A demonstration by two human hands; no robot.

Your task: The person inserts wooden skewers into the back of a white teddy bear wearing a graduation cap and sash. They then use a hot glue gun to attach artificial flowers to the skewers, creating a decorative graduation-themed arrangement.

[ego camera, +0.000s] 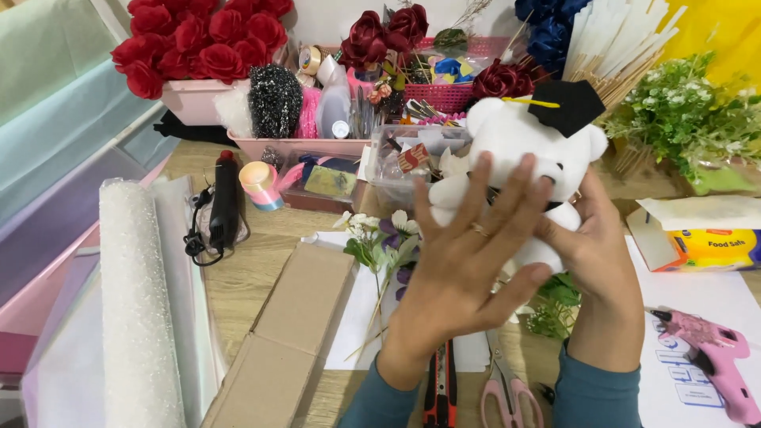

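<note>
From the head view, both hands hold a white plush bear with a black graduation cap above the desk. The left hand spreads flat over its body, and the right hand cups it from behind, each grip closed on it. The bear looks light, soft and squashy, best held round the body.

Below lie small flower stems, pink scissors, a red-and-black cutter and flat cardboard. A pink glue gun lies near to the right, crowding any spot to put it down.

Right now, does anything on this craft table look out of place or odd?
Nothing looks damaged or spilled. Both hands, left hand and right hand, hold a white teddy bear whose black graduation cap sits tilted. The table is simply crowded with supplies.
</note>
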